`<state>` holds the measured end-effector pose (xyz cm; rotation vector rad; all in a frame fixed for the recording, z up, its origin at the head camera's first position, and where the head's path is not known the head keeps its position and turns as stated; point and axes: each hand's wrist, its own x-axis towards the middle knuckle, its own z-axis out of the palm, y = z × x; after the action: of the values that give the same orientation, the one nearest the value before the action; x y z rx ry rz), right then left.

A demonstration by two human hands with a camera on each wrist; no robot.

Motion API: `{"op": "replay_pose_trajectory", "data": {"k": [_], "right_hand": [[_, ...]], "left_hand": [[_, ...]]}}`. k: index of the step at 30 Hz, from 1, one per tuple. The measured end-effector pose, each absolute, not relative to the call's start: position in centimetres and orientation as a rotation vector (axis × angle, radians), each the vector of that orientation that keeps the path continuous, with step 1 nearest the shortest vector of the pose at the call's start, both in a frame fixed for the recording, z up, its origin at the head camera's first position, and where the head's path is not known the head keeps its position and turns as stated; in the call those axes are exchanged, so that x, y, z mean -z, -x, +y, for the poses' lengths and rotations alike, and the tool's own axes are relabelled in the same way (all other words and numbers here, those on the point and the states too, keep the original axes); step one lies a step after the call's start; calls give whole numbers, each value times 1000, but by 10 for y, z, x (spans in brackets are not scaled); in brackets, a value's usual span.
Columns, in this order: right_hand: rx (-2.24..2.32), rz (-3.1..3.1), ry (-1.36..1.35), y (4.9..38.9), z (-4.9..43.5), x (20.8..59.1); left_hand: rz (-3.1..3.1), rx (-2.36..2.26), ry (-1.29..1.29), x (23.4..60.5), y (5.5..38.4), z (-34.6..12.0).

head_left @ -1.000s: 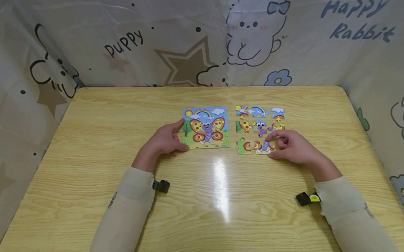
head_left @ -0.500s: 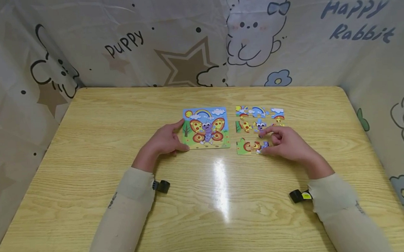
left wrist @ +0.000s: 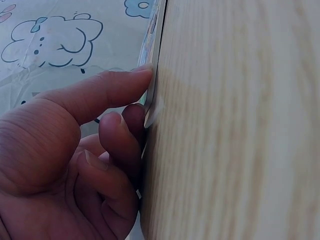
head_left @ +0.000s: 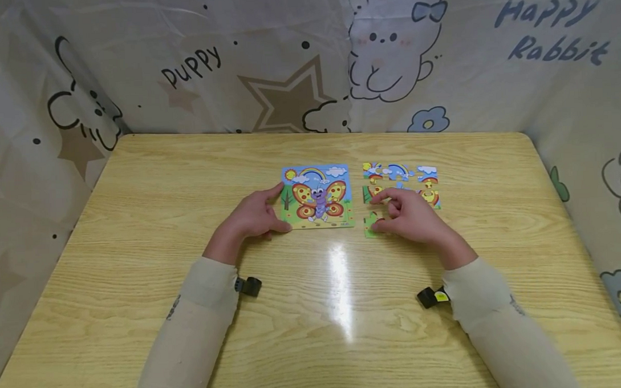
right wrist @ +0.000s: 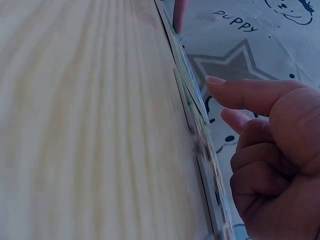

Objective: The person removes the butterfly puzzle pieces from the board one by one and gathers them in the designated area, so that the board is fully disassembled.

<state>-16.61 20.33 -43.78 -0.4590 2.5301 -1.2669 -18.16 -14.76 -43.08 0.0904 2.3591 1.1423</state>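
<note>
A square butterfly jigsaw board (head_left: 324,176) lies flat on the table. My left hand (head_left: 255,216) rests at its left side, thumb on the near corner and index finger farther up the edge; the other fingers are bent in the left wrist view. Right of the board lie several loose jigsaw pieces in rows, among them a rainbow piece (head_left: 398,171) and a green corner piece (head_left: 368,229). My right hand (head_left: 414,213) is over the lower rows, thumb and index finger apart with nothing between them, other fingers curled. It hides some pieces.
The pale wooden table (head_left: 314,308) ends at a printed cloth backdrop (head_left: 285,63) at the back and sides. A yellow-edged piece (head_left: 430,198) lies right of my right hand. Small black cameras sit at both sleeve cuffs.
My right hand has moved left across the pieces, now over the left column. The piece at the right of the middle row has come back into sight. My left hand and the board stay put.
</note>
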Motion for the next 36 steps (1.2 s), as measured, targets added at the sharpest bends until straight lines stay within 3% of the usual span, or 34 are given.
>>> {"op": "replay_pose_trajectory", "data": {"k": [17, 36], "right_hand": [[1210, 2502, 460, 183, 155, 440], [1088, 2516, 429, 192, 137, 433]], "left_hand": [[2355, -1147, -95, 431, 182, -147], [2353, -1151, -100, 431, 182, -148]]}}
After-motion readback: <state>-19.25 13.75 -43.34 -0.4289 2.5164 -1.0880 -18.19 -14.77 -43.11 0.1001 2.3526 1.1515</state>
